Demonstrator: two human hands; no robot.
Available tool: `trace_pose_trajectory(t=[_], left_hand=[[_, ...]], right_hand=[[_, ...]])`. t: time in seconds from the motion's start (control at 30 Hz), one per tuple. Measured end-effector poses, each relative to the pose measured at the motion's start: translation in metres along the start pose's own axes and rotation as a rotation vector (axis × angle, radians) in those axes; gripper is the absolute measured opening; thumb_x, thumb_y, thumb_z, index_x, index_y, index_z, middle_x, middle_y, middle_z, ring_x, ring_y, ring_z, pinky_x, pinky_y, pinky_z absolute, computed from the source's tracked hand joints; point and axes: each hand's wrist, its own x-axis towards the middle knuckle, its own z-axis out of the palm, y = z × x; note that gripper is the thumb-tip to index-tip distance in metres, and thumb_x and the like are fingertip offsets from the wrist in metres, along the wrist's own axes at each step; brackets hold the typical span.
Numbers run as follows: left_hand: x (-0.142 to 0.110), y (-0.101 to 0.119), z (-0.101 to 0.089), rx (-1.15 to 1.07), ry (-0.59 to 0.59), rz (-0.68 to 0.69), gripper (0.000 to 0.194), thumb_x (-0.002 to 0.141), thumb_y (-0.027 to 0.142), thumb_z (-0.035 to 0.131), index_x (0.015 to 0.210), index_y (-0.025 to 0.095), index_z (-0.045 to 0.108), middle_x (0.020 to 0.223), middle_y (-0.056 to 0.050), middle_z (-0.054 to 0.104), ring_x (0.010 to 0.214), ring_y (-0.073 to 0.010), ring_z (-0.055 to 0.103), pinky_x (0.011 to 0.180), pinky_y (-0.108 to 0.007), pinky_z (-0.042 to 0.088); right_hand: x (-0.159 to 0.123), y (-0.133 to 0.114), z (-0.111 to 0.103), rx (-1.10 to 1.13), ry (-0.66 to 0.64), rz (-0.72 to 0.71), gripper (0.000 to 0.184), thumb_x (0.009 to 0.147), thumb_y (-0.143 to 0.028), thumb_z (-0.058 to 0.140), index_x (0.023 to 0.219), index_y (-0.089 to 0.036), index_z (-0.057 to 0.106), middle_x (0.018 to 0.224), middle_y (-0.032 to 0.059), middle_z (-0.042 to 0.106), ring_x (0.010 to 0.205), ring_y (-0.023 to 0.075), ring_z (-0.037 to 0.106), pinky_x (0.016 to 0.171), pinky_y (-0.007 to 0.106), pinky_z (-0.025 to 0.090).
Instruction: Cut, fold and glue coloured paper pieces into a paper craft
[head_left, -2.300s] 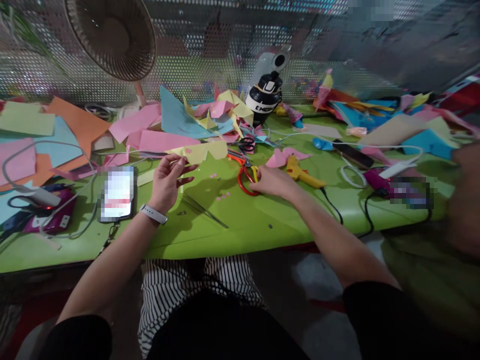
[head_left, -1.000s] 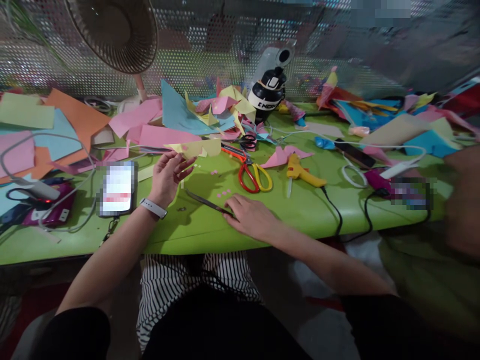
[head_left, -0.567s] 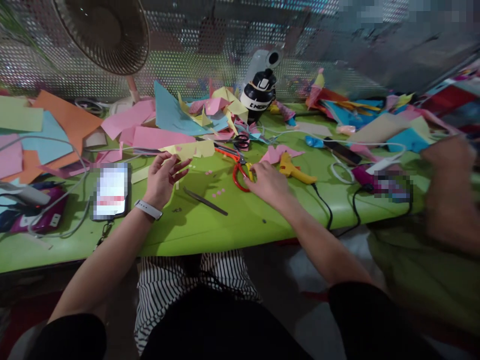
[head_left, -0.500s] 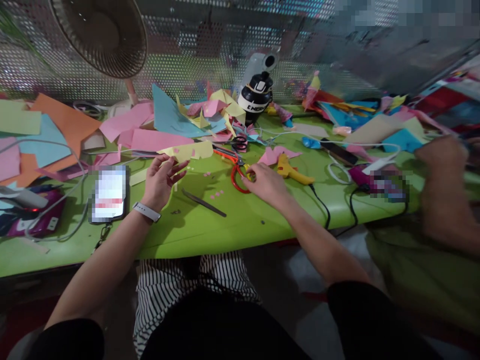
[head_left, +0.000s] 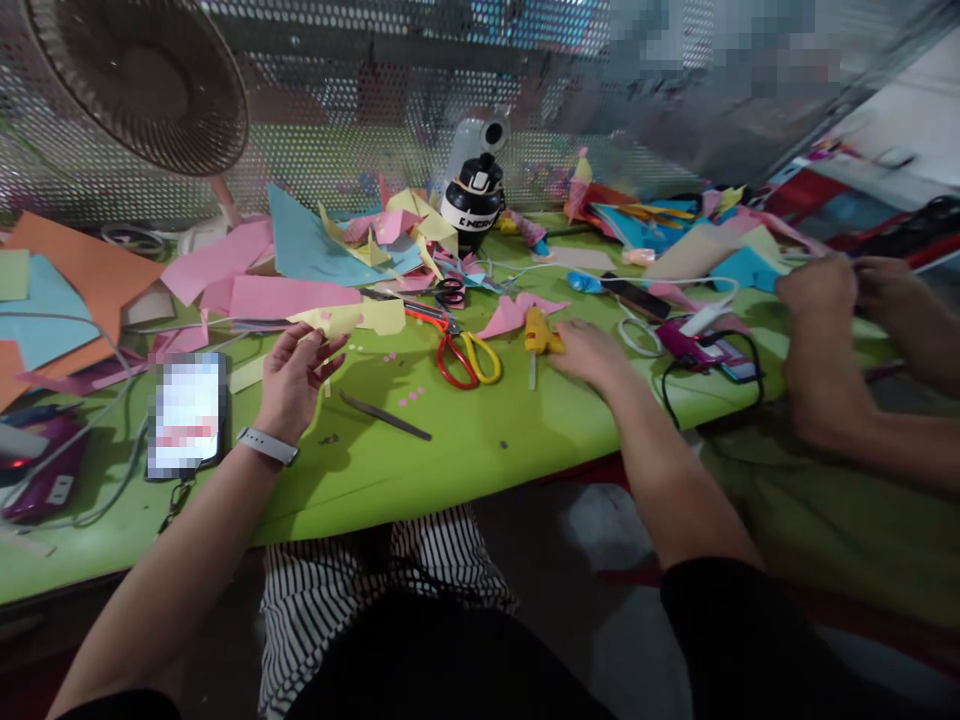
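Note:
My left hand (head_left: 292, 380) is closed, thumb and forefinger pinched at the front edge of a pale yellow paper piece (head_left: 330, 318) with small pink bits on it. The other fingers are partly curled. My right hand (head_left: 589, 352) is closed round a yellow hot glue gun (head_left: 537, 332); a pale glue stick (head_left: 532, 370) points towards me, and the fingertips are partly hidden. Left of it lie scissors (head_left: 457, 362) with red and yellow handles. Grey tweezers (head_left: 386, 415) and tiny pink paper bits (head_left: 409, 398) are on the green tabletop (head_left: 465, 455) between my hands.
A lit phone (head_left: 186, 415) is at the left. Coloured paper sheets (head_left: 315, 250), a black bottle (head_left: 472, 205) and a fan (head_left: 150, 85) stand along the back. Cables and a purple device (head_left: 686, 345) are at the right, near another person's hands (head_left: 821, 295).
My right hand has let go of the scissors and moved right to the glue gun, which has turned. The left hand stays at the yellow paper. The camera view has shifted right.

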Motion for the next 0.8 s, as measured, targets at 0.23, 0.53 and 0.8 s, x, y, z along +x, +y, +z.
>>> trace_pose_trajectory(t=[0.23,0.53,0.8], left_hand=[[0.000,0.001,-0.002,0.005,-0.011,0.017,0.018,0.076,0.018,0.076,0.085,0.021,0.061,0.079,0.003,0.070,0.082,-0.0162,0.076,0.065,-0.021,0.059],[-0.004,0.002,0.005,0.016,-0.009,-0.003,0.017,0.076,0.019,0.076,0.084,0.020,0.061,0.078,0.003,0.070,0.080,-0.0144,0.076,0.063,-0.018,0.059],[-0.006,0.002,0.006,0.027,-0.034,0.002,0.021,0.074,0.022,0.078,0.085,0.021,0.060,0.080,0.003,0.070,0.083,-0.0162,0.076,0.065,-0.020,0.058]], right_hand=[[0.012,0.014,0.022,0.102,0.154,0.057,0.044,0.081,-0.026,0.061,0.122,-0.011,0.058,0.126,0.0195,0.056,0.100,0.0289,0.062,0.083,0.038,0.048],[0.020,0.028,0.032,0.417,0.590,0.240,0.009,0.077,-0.024,0.054,0.084,-0.020,0.057,0.099,0.0166,0.063,0.096,0.0278,0.057,0.082,0.041,0.047],[0.028,0.019,0.002,0.736,0.616,0.274,0.007,0.075,-0.026,0.057,0.078,-0.024,0.051,0.092,0.0098,0.066,0.093,0.0275,0.061,0.085,0.044,0.048]])
